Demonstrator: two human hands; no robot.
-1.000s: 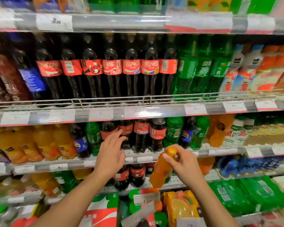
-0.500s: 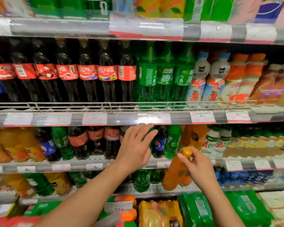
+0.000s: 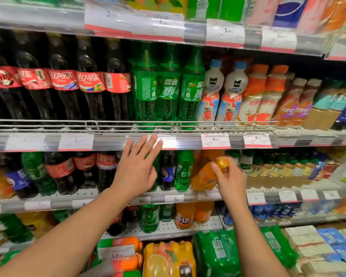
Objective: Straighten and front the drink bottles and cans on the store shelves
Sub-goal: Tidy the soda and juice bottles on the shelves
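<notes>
Two bare forearms, sleeveless as far as the lower frame edge. Left hand (image 3: 135,172) and right hand (image 3: 231,181) ungloved. Short, unpainted fingernails. Plain wrists and fingers, bare of watch, ring or band.

Left hand (image 3: 135,170) covering green bottle (image 3: 155,176) behind it on middle shelf (image 3: 112,198), only slivers showing. Right hand (image 3: 231,181) hiding neck of orange bottle (image 3: 205,176); label blurring, unreadable. Cola bottles (image 3: 64,84) at shelf's left end smearing, leftmost running off picture edge. Price tags (image 3: 215,140) printing too small to read. Top-shelf packs (image 3: 288,11) getting cut by upper edge.
</notes>
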